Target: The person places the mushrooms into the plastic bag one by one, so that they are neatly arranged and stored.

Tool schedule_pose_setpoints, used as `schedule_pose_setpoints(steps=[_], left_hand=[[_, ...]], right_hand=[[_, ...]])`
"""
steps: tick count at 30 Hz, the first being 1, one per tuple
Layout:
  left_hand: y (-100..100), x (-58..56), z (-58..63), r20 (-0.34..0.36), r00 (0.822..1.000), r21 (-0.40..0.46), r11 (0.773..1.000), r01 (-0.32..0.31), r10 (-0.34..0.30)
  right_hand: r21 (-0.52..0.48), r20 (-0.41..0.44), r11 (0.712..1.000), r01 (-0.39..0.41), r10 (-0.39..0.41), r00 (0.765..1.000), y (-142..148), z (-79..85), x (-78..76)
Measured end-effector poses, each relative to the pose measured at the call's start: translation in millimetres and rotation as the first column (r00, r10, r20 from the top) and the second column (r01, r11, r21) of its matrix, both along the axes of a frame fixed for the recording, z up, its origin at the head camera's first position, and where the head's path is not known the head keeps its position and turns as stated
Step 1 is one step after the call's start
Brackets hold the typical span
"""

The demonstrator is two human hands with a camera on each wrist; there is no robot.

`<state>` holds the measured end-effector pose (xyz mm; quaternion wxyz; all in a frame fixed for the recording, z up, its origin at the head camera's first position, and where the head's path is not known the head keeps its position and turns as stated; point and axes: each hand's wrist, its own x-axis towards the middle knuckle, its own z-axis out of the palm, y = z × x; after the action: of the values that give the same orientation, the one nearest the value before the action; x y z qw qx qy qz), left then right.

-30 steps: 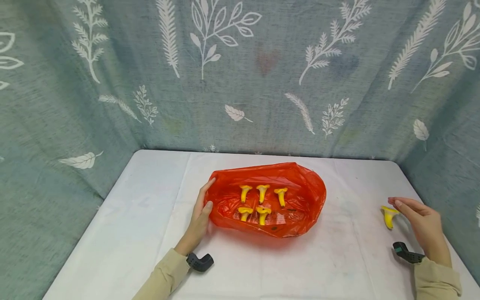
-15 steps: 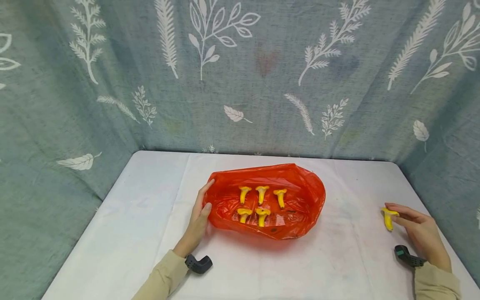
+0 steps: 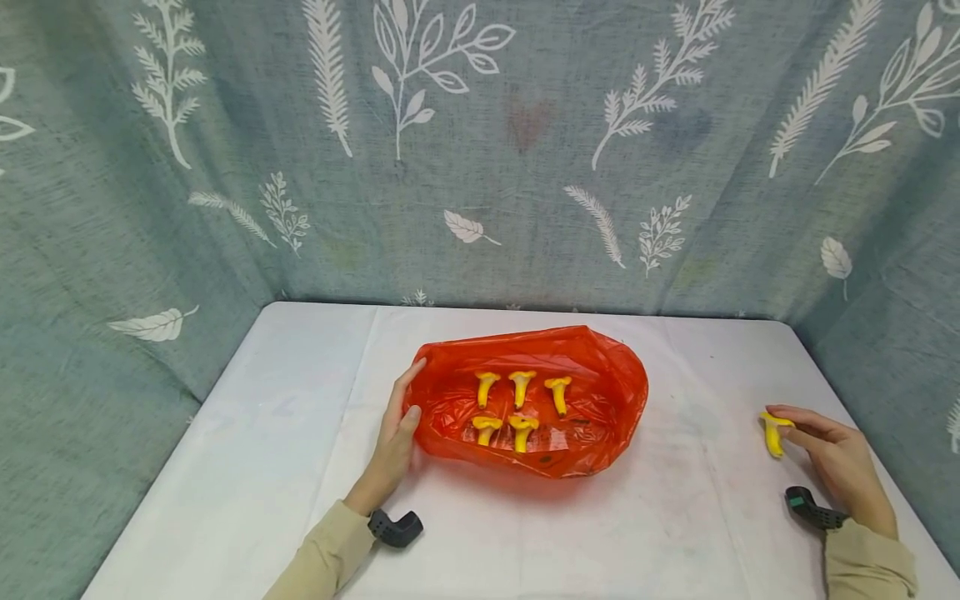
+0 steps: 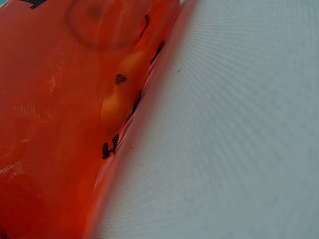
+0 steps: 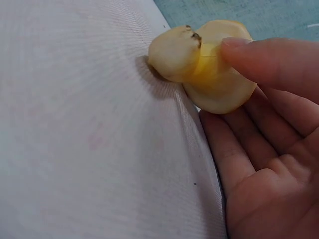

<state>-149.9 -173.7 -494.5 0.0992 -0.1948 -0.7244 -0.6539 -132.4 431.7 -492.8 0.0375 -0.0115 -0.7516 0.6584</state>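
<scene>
An open red plastic bag (image 3: 611, 387) lies mid-table with several yellow mushrooms (image 3: 520, 388) inside, shaped like chanterelles, in two rows. My left hand (image 3: 390, 454) holds the bag's left rim, thumb on the near side and fingers partly behind the plastic. Far to the right, my right hand (image 3: 843, 462) pinches one more yellow mushroom (image 3: 774, 437) between thumb and fingers. In the right wrist view the thumb presses on the stem of this mushroom (image 5: 174, 55), which sits close over the cloth. Red plastic (image 4: 45, 124) fills the left of the left wrist view; the left hand is hidden there.
A white cloth (image 3: 660, 533) covers the table. Grey-green curtains (image 3: 480, 167) with white leaf prints stand behind it and at both sides. Each wrist carries a black device, such as the left one (image 3: 396, 529).
My right thumb and fingers have closed on the yellow mushroom at the right, having been just beside and above it. My left hand keeps its hold on the bag.
</scene>
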Motion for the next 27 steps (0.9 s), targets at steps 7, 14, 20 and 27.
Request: schedule_pose_setpoints(steps=[7, 14, 20, 27], left_hand=[[-1, 0.8, 0.9, -0.004, 1.0, -0.004, 1.0, -0.003, 0.003], [0, 0.3, 0.1, -0.002, 1.0, 0.004, 1.0, 0.007, -0.007], [0, 0.6, -1.1, -0.005, 1.0, 0.011, 1.0, 0.014, -0.014], [-1, 0.8, -2.1, -0.008, 1.0, -0.002, 1.0, 0.003, -0.003]], right_hand=[[0.043, 0.005, 0.999, 0.002, -0.002, 1.0, -2, 2.4, -0.7], [0.205, 0.064, 0.978, 0.038, -0.052, 0.997, -2, 8.3, -1.2], [0.302, 0.069, 0.952, 0.045, -0.068, 0.995, -4, 17.1, -2.9], [0.184, 0.015, 0.983, 0.022, -0.026, 1.0, -13, 30.8, -6.0]])
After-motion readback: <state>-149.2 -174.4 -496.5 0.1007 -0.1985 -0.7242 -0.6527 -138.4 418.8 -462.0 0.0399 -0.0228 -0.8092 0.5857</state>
